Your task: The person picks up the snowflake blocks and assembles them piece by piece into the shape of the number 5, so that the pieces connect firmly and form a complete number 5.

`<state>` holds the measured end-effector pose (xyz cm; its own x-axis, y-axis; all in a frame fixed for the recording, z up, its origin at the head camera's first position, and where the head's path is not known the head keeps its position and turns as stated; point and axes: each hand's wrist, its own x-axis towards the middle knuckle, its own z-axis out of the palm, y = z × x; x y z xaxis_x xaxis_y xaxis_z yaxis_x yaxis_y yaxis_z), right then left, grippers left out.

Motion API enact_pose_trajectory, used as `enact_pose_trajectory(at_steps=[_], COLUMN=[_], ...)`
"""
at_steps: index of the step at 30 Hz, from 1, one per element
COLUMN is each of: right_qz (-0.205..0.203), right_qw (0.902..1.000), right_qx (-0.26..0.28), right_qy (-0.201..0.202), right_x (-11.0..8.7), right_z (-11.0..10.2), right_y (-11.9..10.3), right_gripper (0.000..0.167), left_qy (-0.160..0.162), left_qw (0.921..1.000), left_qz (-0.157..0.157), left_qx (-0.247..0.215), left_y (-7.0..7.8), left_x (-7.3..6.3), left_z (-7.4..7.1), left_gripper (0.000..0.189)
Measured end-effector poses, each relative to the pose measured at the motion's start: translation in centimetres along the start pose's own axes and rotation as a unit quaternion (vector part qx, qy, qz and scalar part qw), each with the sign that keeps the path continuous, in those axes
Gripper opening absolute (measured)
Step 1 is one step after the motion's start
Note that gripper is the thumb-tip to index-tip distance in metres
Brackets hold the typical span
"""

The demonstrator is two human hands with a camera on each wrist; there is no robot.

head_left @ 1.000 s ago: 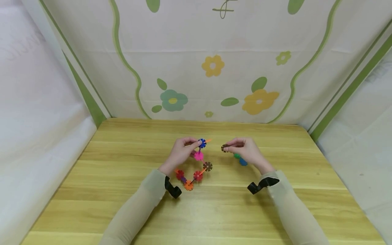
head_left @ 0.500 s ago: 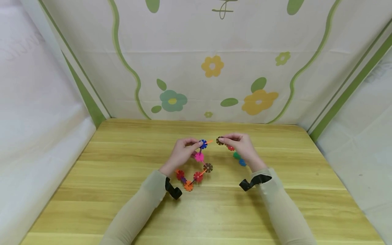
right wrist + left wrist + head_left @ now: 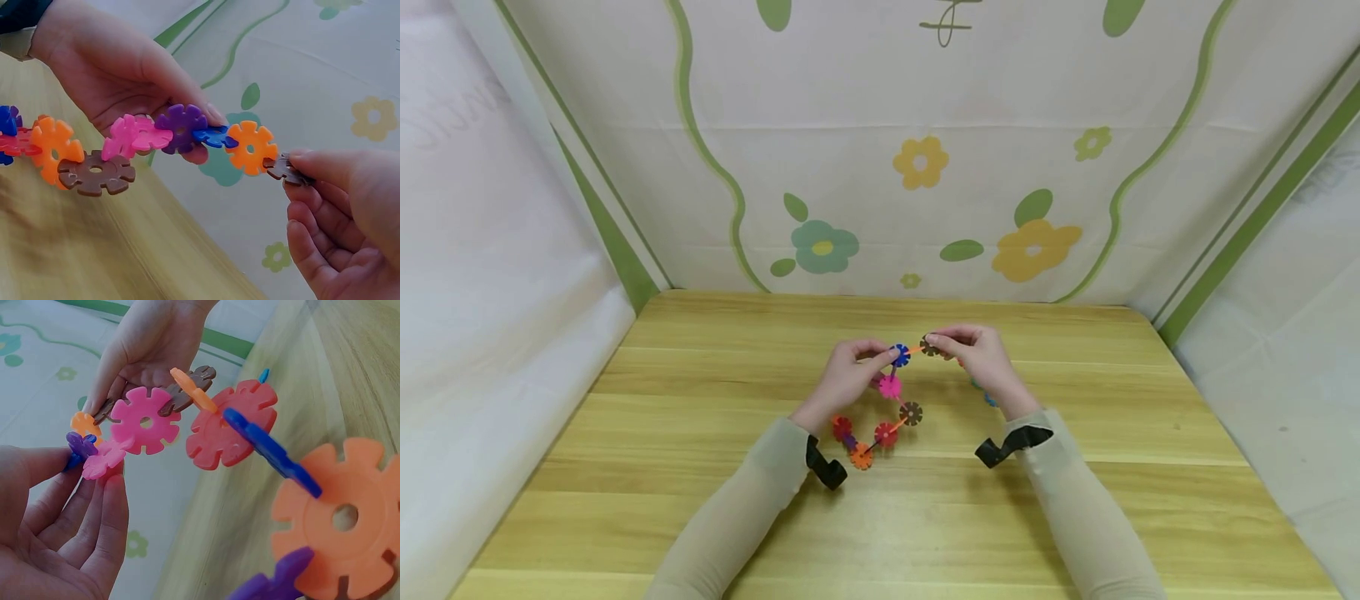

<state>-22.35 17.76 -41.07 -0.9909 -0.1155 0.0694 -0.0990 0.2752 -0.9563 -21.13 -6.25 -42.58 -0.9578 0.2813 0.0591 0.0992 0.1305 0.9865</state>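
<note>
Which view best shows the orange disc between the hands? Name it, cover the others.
The right wrist: there the orange disc shows its flat face, hole and notches. The head view shows only a thin edge; left wrist shows it small, partly behind a purple disc.

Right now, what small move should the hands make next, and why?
Probably the right hand should gently press its brown disc farther into the orange disc: their edges meet, and the left hand pinches the blue disc on the other side.
</note>
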Motion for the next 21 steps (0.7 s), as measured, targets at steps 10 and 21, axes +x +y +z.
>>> enact_pose_trajectory(at_steps=[10,21], right_qz=[-0.018,-0.006], right_qw=[0.9983,0.9973], right_qx=[0.052,0.070], right_qy=[0.019,0.023], right_x=[0.2,0.4], right_z=[1.1,1.4], right_y=[0.6,0.6], right_gripper=[0.029,0.035], left_qy=[0.030,0.033], left_qw=[0.9988,0.9993], left_qz=[0.025,0.015], left_qx=[0.029,-0.001], left_y=[-0.1,-0.2], left_x=[-0.1,-0.1], left_z=[0.5,1.3], left_gripper=[0.021,0.019])
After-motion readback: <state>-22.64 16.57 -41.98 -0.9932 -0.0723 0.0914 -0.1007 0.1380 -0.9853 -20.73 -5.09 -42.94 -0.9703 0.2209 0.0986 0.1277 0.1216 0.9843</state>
